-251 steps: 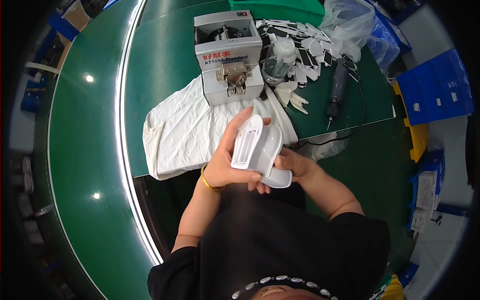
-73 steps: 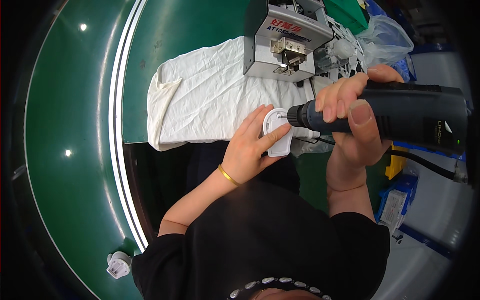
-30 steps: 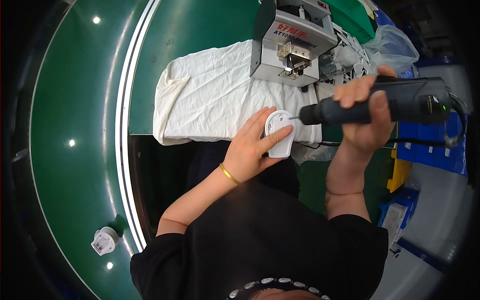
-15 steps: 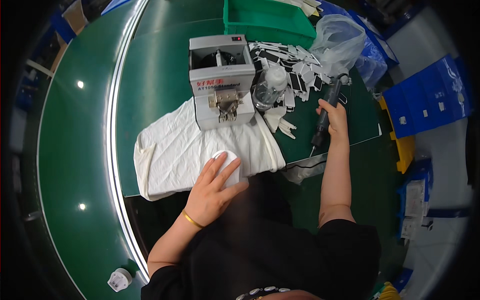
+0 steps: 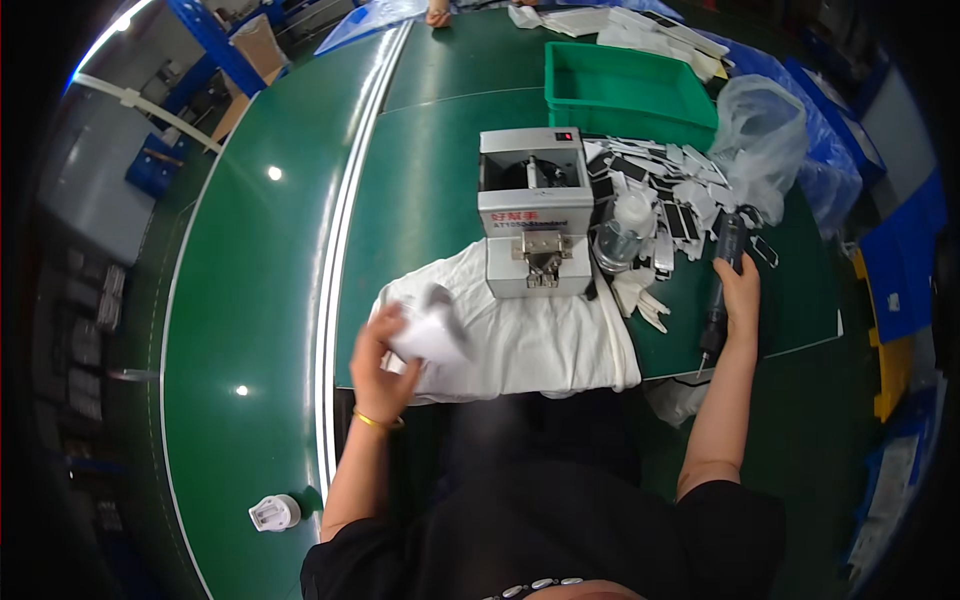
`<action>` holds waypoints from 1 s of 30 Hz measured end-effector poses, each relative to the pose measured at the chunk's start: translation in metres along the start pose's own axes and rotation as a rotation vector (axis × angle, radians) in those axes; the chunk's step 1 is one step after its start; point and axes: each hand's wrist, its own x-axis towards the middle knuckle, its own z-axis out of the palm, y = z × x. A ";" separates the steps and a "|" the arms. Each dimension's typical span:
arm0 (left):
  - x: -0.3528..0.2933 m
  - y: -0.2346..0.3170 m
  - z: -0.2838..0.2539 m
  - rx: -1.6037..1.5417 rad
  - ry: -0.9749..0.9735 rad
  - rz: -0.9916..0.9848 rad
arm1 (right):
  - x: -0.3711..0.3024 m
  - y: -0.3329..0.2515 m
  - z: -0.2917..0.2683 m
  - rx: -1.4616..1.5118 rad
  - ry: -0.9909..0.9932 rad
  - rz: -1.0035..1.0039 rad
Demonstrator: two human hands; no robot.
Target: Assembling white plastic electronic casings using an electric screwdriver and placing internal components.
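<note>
Head view: left hand grips a blurred white plastic housing over the white cloth; right hand closes around the electric screwdriver on the desk. Judged step: set-down; next calls for releasing both.

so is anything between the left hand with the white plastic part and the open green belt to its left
Nothing visible. The left hand holds the blurred white plastic part over the white cloth; the green belt beside it lies bare up to the pale edge stripe.
</note>
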 end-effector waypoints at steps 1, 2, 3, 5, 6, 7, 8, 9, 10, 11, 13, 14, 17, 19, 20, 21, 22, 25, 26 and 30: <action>0.008 -0.014 -0.011 -0.034 0.127 -0.054 | 0.000 0.003 -0.002 -0.004 0.005 -0.043; 0.015 -0.037 -0.021 -0.076 0.260 -0.123 | 0.001 0.008 -0.001 0.010 0.017 -0.056; 0.024 -0.059 -0.033 -0.123 0.389 -0.190 | 0.003 0.013 -0.002 0.022 0.033 -0.068; 0.045 -0.084 -0.067 0.245 0.433 -0.338 | 0.008 0.022 -0.004 0.056 0.030 -0.059; 0.051 -0.114 -0.086 0.320 0.465 -0.389 | 0.009 0.022 -0.003 0.065 0.035 -0.049; 0.053 -0.145 -0.103 0.400 0.503 -0.444 | 0.010 0.022 0.000 0.076 0.032 -0.040; 0.057 -0.166 -0.108 0.435 0.541 -0.451 | 0.013 0.025 0.000 0.127 0.025 -0.026; 0.061 -0.186 -0.113 0.471 0.579 -0.457 | 0.015 0.027 0.000 0.133 0.013 -0.035; 0.061 -0.212 -0.125 0.609 0.560 -0.508 | 0.016 0.028 0.002 0.133 0.015 -0.050; 0.069 -0.200 -0.116 0.588 0.449 -0.586 | 0.017 0.033 -0.001 0.117 0.037 -0.057; 0.083 -0.184 -0.096 0.726 0.426 -0.765 | 0.019 0.041 -0.005 0.149 0.062 -0.072; 0.085 -0.181 -0.091 0.716 0.446 -0.775 | 0.022 0.042 -0.006 0.160 0.032 -0.083; 0.070 -0.208 -0.111 0.619 0.428 -0.711 | 0.038 0.057 -0.004 0.220 -0.028 -0.102; 0.042 -0.223 -0.127 0.655 0.490 -0.626 | 0.045 0.056 -0.001 0.236 -0.149 -0.103; 0.031 -0.209 -0.125 0.620 0.432 -0.622 | 0.042 0.058 -0.003 0.245 -0.103 -0.083; 0.022 -0.182 -0.128 0.586 0.383 -0.621 | 0.040 0.060 -0.005 0.256 -0.064 -0.065; 0.007 -0.159 -0.139 0.628 0.310 -0.584 | 0.037 0.057 -0.007 0.275 -0.078 -0.067; -0.050 -0.094 -0.182 0.829 0.173 -0.553 | 0.034 0.054 -0.032 0.275 -0.094 -0.044; -0.066 -0.070 -0.199 0.986 0.086 -0.502 | 0.033 0.053 -0.031 0.218 -0.039 -0.073; -0.141 0.005 -0.272 0.954 0.007 -1.022 | 0.008 0.003 -0.013 0.087 0.059 -0.200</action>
